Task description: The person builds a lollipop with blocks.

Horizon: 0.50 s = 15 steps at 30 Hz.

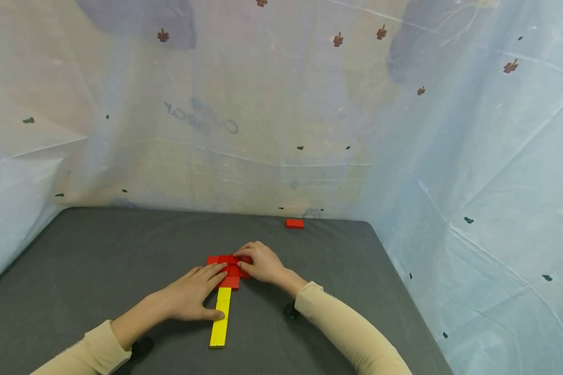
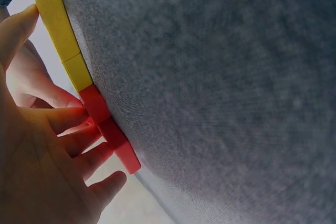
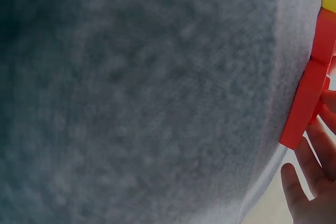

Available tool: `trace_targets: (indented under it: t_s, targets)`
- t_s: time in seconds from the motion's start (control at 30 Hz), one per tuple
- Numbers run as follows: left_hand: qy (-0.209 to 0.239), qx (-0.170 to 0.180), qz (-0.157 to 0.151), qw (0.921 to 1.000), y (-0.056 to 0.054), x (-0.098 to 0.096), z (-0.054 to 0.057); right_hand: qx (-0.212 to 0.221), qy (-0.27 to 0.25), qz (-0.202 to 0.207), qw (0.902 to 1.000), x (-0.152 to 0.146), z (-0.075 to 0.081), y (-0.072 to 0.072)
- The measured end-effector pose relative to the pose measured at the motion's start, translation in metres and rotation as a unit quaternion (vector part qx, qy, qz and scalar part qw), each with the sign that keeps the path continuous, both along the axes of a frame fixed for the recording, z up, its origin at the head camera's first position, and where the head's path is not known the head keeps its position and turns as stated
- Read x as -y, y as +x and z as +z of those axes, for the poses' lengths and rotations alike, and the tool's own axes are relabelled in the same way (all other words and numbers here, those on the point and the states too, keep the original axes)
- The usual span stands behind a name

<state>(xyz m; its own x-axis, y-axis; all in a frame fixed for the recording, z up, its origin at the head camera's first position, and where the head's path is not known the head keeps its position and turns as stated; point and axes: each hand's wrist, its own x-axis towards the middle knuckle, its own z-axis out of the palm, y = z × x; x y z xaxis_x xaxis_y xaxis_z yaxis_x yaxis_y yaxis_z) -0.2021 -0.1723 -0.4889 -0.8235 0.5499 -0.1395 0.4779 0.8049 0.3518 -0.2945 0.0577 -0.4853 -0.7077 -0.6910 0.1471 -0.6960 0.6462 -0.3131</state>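
Several red blocks (image 1: 229,282) lie side by side in a flat cluster on the dark grey surface, joined to a yellow strip (image 1: 220,333) of blocks running toward the person. My left hand (image 1: 190,296) rests with spread, fairly straight fingers over the cluster's left side, its thumb touching the yellow strip. On the cluster's right side, my right hand (image 1: 261,263) pinches a red block (image 1: 246,259) between thumb and fingers. That block is partly hidden by the hand. In the right wrist view, a red block (image 3: 303,103) stands beside the right fingers (image 3: 314,148).
A lone red block (image 1: 294,223) lies near the back edge of the grey surface (image 1: 122,250). Pale patterned sheeting (image 1: 244,114) hangs behind the table and along its sides.
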Motion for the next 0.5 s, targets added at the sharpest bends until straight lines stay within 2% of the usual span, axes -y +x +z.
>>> trace_targets:
  t_s: [0.5]
  targets:
    - [0.004, 0.004, -0.001, 1.0, 0.0011, 0.0008, 0.0047, 0.007, 0.011, 0.003, 0.9999, 0.0008, -0.0034, -0.0034]
